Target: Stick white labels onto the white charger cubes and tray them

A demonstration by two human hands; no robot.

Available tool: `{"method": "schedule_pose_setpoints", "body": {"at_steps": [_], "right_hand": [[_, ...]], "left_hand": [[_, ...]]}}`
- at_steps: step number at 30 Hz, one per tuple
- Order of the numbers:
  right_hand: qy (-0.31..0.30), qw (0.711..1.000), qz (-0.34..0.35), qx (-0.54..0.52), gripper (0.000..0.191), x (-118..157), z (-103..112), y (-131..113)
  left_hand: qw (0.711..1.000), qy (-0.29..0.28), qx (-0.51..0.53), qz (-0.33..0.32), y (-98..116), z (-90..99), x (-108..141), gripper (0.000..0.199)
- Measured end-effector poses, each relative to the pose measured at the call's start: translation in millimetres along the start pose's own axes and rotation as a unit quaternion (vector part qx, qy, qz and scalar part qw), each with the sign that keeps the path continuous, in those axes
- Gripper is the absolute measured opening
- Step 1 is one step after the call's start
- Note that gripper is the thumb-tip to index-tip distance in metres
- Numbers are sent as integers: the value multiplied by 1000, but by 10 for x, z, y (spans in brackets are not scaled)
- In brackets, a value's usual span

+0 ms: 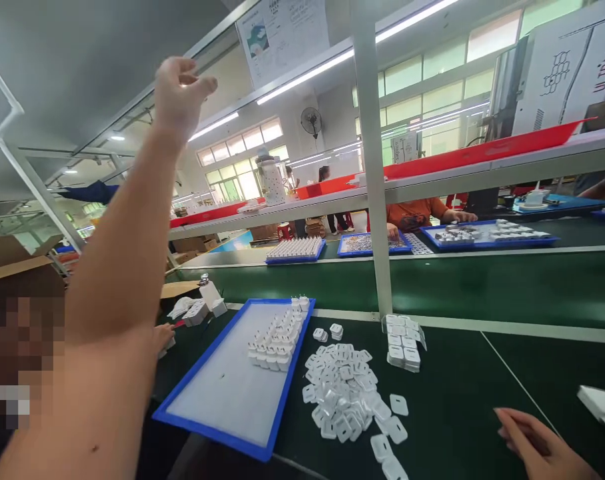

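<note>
Left hand (182,93): hanging raised at left, half-open, holding nothing visible | right hand (547,443): curling loosely at near right, any hold unclear | white square plastic covers (343,387): lying heaped between right hand and blue-rimmed tray (215,387) | white pronged plugs (276,345): standing in rows on tray's right

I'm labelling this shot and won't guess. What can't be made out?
All in the head view:
Right hand: whether it grips anything; its own fingers hide that.
White pile: exact count; the pieces overlap.
White object at far right: blurred, cut off by the right edge.
Hanging sheet: print too small; top edge cuts it off.
</note>
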State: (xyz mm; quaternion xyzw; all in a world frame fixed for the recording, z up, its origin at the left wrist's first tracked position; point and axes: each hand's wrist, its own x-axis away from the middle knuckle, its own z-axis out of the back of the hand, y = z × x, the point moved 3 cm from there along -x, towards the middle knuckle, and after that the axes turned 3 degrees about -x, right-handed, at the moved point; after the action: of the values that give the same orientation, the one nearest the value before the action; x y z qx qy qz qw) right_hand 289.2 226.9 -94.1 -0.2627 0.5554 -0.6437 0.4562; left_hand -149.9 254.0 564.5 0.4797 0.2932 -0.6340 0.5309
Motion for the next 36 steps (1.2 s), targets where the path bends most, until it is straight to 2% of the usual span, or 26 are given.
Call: {"method": "schedule_pose_setpoints", "body": {"at_steps": [1, 3, 4, 5, 6, 7, 8, 9, 10, 12, 13, 14, 15, 16, 17, 19, 23, 29, 36], "right_hand": [[-20, 1000, -15, 0, 33, 1, -14, -32], [-49, 999, -11, -19, 37, 17, -32, -161], [-47, 998, 18, -34, 38, 34, -30, -249], [-34, 996, 58, -55, 40, 61, -21, -338], [-30, 995, 76, -59, 42, 98, -17, -401], [-20, 995, 86, -55, 42, 147, -8, -446], [-11, 994, 99, -48, 42, 210, 4, -480], [1, 993, 112, -35, 40, 286, 19, -503], [14, 991, 128, -20, 39, 372, 38, -522], [38, 985, 165, 17, 37, 554, 76, -556], [45, 982, 182, 37, 37, 634, 91, -572], [50, 978, 194, 58, 39, 699, 103, -585], [55, 975, 200, 79, 40, 744, 113, -591], [61, 972, 202, 100, 42, 767, 121, -590], [67, 970, 202, 118, 43, 773, 126, -581], [69, 966, 203, 147, 42, 745, 123, -548], [68, 959, 208, 180, 38, 657, 126, -498], [56, 954, 215, 200, 38, 600, 128, -555], [51, 957, 208, 193, 35, 576, 111, -548]], "left_hand": [[999, -24, -8, -33, 239, 184, 225, 56], [985, -68, -78, -135, 658, 488, 968, 63], [977, -82, -113, -160, 792, 602, 1467, 63], [977, -106, -112, -150, 857, 680, 2028, 58], [975, -164, -87, -121, 863, 701, 2643, 58], [957, -272, -50, -88, 823, 651, 3305, 58], [905, -421, -7, -55, 753, 537, 4008, 54], [841, -541, 29, -1, 656, 402, 4702, 52], [796, -600, 46, 72, 545, 254, 5334, 56], [780, -583, 24, 225, 356, -66, 6349, 63], [779, -566, -2, 269, 324, -218, 6743, 72], [781, -545, -41, 302, 332, -345, 7056, 82], [800, -501, -70, 321, 376, -438, 7278, 91], [823, -459, -89, 321, 444, -504, 7429, 99], [827, -457, -94, 315, 518, -558, 7542, 102], [826, -465, -92, 303, 605, -613, 7649, 95], [836, -470, -81, 271, 549, -589, 7652, 95], [865, -428, -89, 248, 526, -459, 7666, 96], [865, -426, -92, 250, 504, -511, 7683, 97]]}}
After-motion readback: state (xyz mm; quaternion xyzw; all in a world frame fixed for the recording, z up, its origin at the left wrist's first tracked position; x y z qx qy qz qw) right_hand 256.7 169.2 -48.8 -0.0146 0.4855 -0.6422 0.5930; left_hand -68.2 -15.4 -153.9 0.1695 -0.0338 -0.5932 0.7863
